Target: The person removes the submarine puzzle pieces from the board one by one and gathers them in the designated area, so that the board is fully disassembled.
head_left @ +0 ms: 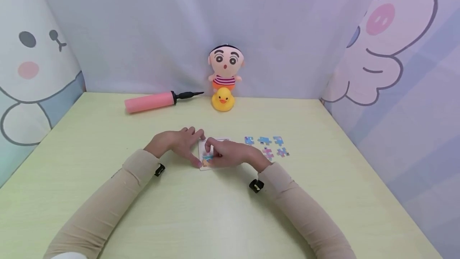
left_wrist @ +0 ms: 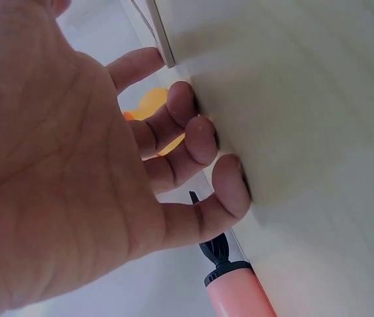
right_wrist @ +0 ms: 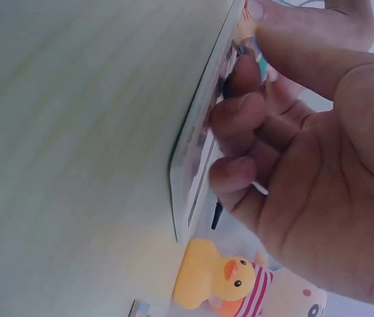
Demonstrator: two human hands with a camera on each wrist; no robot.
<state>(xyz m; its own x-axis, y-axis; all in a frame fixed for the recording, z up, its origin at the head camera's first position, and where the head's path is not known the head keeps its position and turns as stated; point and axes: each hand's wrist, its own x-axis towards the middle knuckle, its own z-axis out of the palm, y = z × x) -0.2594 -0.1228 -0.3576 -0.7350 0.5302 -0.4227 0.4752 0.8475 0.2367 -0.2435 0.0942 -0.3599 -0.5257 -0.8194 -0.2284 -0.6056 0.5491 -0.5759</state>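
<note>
A small white puzzle tray (head_left: 202, 147) lies flat at mid-table in the head view, partly covered by the hands. My left hand (head_left: 183, 143) is at its left side, fingers spread and slightly bent. Its thumb and index finger touch the tray's edge, while the other fingertips rest on the table. Over the tray, my right hand (head_left: 231, 154) has curled fingers. Its thumb and index finger pinch a colourful puzzle piece (right_wrist: 262, 65) at the tray's near left corner. The fingers hide much of that piece and the tray's inside.
Several loose puzzle pieces (head_left: 264, 140) lie right of the tray. Farther back are a yellow rubber duck (head_left: 223, 100), a plush doll (head_left: 225, 65) and a pink hand pump (head_left: 151, 102) with a black nozzle. A curtain (head_left: 143, 31) hangs behind the table.
</note>
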